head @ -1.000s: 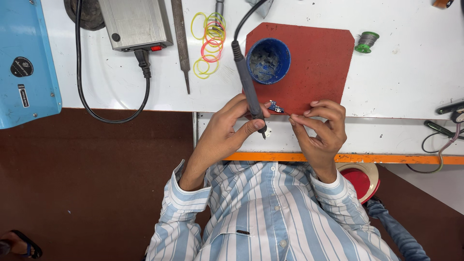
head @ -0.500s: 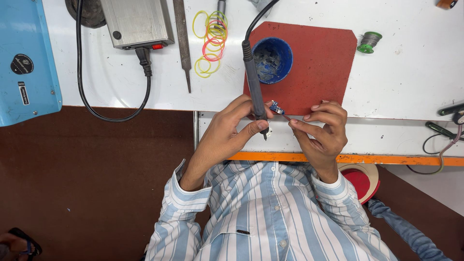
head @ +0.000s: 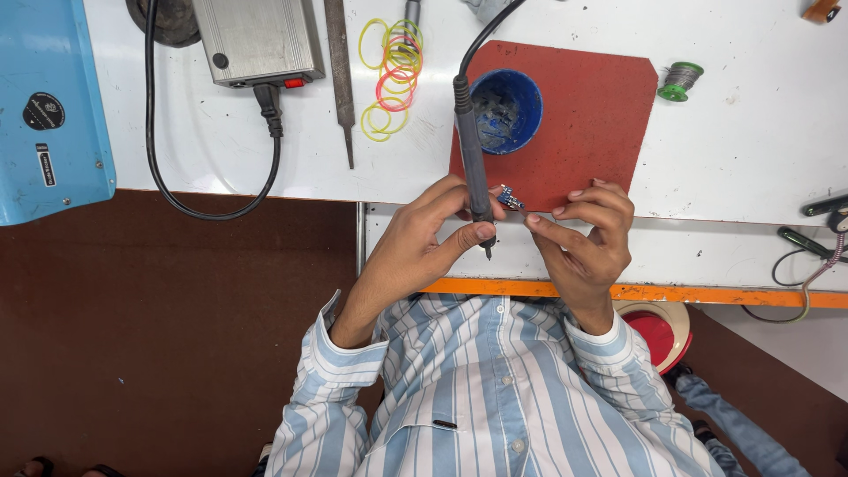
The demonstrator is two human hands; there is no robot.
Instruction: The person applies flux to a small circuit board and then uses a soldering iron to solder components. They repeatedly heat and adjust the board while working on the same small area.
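Left hand (head: 424,243) wraps the soldering iron (head: 471,168) pen-style near its tip. Right hand (head: 587,238) pinches a small blue circuit board (head: 509,200) by one edge, above the bench edge. Board looks light, rigid, fragile: edge hold suits it. Iron is stiff, its cord drags.

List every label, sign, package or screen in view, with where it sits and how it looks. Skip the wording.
Round black label: on the blue case at the far left of the table, pale markings.
Small white label: just below it on the same blue case, narrow upright rectangle with dark print.
No screens or packages show.
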